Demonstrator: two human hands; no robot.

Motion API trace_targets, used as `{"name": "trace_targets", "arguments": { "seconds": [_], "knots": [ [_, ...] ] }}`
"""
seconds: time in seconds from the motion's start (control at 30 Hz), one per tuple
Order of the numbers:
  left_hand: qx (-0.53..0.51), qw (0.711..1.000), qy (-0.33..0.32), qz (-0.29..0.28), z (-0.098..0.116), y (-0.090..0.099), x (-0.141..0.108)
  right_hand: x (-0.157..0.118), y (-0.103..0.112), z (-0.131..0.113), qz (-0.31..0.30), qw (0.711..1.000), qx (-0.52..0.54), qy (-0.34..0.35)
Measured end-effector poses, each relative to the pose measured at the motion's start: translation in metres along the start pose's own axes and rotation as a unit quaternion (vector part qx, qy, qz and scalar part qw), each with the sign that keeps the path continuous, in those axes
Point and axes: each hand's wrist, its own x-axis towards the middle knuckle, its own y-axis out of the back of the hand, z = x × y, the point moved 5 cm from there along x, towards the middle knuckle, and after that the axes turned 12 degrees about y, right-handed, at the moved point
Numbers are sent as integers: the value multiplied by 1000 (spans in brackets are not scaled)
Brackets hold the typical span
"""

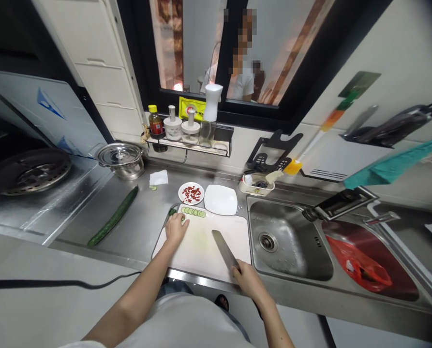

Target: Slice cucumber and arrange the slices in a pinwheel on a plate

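My right hand (245, 276) grips a kitchen knife (223, 247) by its handle, the blade slanting over the right part of the white cutting board (216, 266). At the board's upper left, my left hand (175, 229) has its fingers bent and closed about a pale green cucumber slice, mostly covered by the fingertips. A dark green cucumber piece (171, 211) lies just beyond those fingers. Along the board's back edge runs an overlapping row of cucumber slices (194, 212). Behind the board stand a small plate of chopped red pieces (191, 193) and a white square plate (220, 199).
A whole cucumber (113, 216) lies left on the steel counter, near a lidded pot (123, 159). The sink (291, 241) adjoins the board's right side; a red plastic bag (361, 263) sits in its second basin. A seasoning rack (190, 144) hangs behind.
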Motion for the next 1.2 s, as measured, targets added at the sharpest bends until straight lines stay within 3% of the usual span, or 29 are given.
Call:
{"name": "trace_targets", "arguments": {
  "seconds": [0.27, 0.5, 0.77, 0.93, 1.2],
  "knots": [
    [6, 993, -93, -79, 57, -17, -1, 4, -1, 1, -3, 1000, -22, 1],
    [77, 982, -131, -114, 78, -23, 5, -1, -7, 4, 3, 1000, -2, -3],
    [18, 983, -133, -125, 78, -21, 4, -4, -11, 13, 18, 1000, 8, -12],
    [-48, 969, -112, -214, 68, -23, 5, -6, -10, 9, 26, 999, 18, 9],
    [-41, 922, -177, -341, 52, -14, -2, -11, -11, -1, 13, 1000, 11, 7]
  ]
}}
